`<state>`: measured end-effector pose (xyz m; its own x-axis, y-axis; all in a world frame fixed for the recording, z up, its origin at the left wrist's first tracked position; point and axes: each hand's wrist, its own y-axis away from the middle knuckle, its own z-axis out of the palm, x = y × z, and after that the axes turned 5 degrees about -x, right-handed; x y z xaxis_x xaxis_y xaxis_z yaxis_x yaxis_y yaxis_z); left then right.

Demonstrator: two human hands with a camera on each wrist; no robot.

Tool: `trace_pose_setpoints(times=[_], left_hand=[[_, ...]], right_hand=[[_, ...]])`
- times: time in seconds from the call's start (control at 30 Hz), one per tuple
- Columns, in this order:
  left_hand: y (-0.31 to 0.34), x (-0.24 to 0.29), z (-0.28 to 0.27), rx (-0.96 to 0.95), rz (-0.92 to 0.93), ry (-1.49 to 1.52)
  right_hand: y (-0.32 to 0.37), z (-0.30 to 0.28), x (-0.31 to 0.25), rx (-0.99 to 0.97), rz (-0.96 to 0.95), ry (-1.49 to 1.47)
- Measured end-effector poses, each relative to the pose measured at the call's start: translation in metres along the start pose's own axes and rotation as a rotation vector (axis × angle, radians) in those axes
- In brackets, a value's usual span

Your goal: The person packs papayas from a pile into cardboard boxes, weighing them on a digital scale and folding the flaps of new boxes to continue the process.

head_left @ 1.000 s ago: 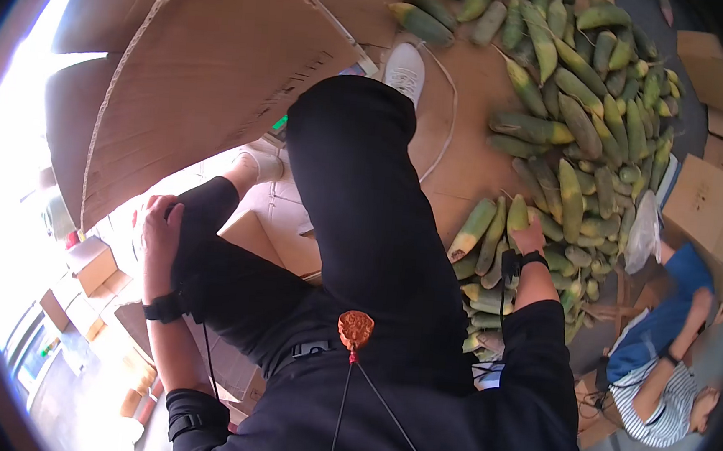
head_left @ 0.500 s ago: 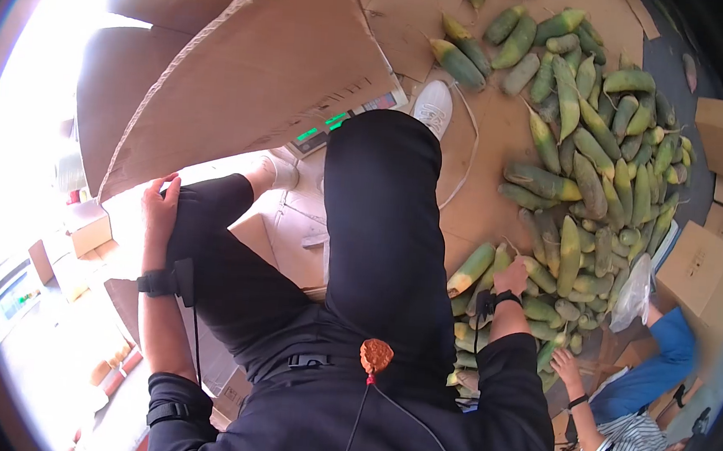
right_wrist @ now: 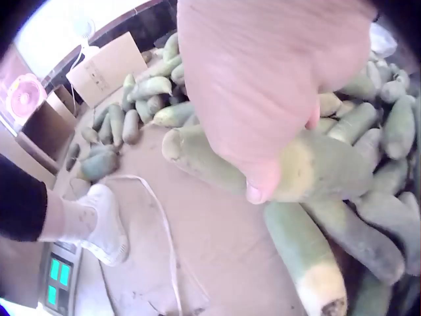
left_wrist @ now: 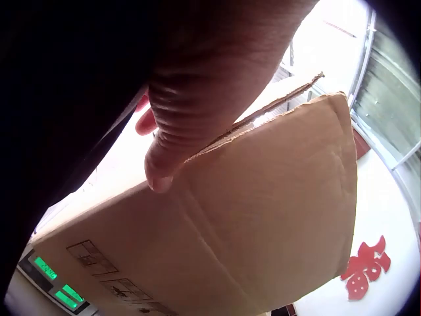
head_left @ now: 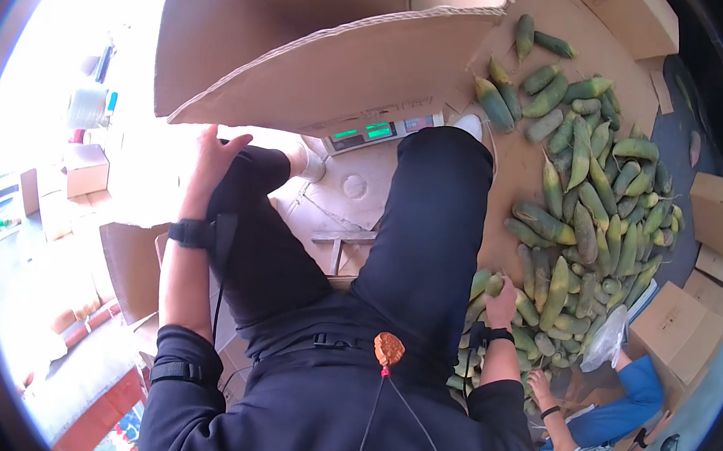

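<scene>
My right hand (head_left: 503, 305) grips a green radish (right_wrist: 329, 164) by its middle at the near edge of a big pile of radishes. In the right wrist view its thumb lies across the radish's pale band, with other radishes (right_wrist: 306, 253) just below. My left hand (head_left: 208, 163) rests on my left knee and holds nothing. The thumb of that hand overlaps the edge of a large cardboard box (left_wrist: 263, 210) in the left wrist view; its other fingers are mostly hidden there.
A scale (head_left: 384, 135) with green lit digits stands below the box, by my feet. Loose radishes (head_left: 496, 105) lie on the cardboard floor ahead. Smaller cartons (head_left: 677, 331) line the right side. Another person (head_left: 590, 434) sits at the lower right, near a plastic bag (head_left: 605, 341).
The view has turned, so the box and scale show more fully. My right hand now lifts a radish at the pile's edge. The other person's hand has reached towards the pile. My left hand stays on the knee.
</scene>
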<state>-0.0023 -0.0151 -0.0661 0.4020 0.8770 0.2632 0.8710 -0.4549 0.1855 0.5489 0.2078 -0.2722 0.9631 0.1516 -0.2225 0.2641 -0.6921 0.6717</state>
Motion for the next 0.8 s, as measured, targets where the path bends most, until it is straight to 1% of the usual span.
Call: trace_pose_setpoints(times=[0.03,0.07,0.1,0.13,0.17,0.23,0.27,0.3,0.33,0.37,0.4,0.43,0.5,0.57,0.63,0.7,0.8], left_hand=[[0.001,0.002,0.000,0.008,-0.008,0.007],[0.002,0.003,0.001,0.043,0.060,0.090],[0.001,0.002,0.002,0.078,0.129,0.174],[-0.001,-0.001,0.004,0.071,0.126,0.193],[-0.002,0.000,0.004,0.077,0.123,0.204],[-0.001,0.003,0.004,0.128,0.228,0.227],[-0.003,0.002,0.006,0.110,0.202,0.255],[-0.005,0.000,0.010,0.116,0.200,0.263],[-0.008,-0.003,0.015,0.094,0.135,0.277],[-0.010,-0.003,0.016,0.074,0.072,0.290],[-0.005,0.001,0.014,0.091,0.116,0.318],[-0.002,0.006,0.009,0.122,0.165,0.354],[-0.005,0.002,0.014,0.169,0.180,0.336],[-0.004,0.005,0.012,0.134,0.201,0.379],[-0.006,0.004,0.015,0.142,0.202,0.369],[-0.006,0.003,0.015,0.147,0.200,0.353],[-0.008,0.003,0.012,0.116,0.225,0.364]], right_hand=[[-0.001,-0.005,0.000,0.049,-0.077,-0.103],[-0.003,-0.013,-0.003,0.054,-0.085,-0.095],[-0.007,-0.022,-0.007,0.142,-0.166,-0.194],[-0.012,-0.031,-0.011,0.231,-0.249,-0.293],[-0.012,-0.045,-0.024,0.238,-0.256,-0.284],[-0.004,-0.085,-0.061,0.258,-0.303,-0.698],[-0.004,-0.102,-0.075,0.263,-0.311,-0.690],[-0.005,-0.117,-0.088,0.349,-0.347,-0.707],[-0.004,-0.133,-0.102,0.434,-0.383,-0.726],[0.000,-0.153,-0.119,0.441,-0.470,-0.821],[0.008,-0.175,-0.140,0.462,-0.600,-0.882],[0.040,-0.220,-0.190,0.527,-0.747,-0.942],[0.066,-0.258,-0.231,0.691,-0.920,-0.904],[0.089,-0.287,-0.269,0.790,-1.100,-1.013],[0.105,-0.312,-0.300,0.835,-1.249,-0.977],[0.118,-0.326,-0.333,0.803,-1.376,-0.992],[0.119,-0.330,-0.375,0.630,-1.511,-1.025]])
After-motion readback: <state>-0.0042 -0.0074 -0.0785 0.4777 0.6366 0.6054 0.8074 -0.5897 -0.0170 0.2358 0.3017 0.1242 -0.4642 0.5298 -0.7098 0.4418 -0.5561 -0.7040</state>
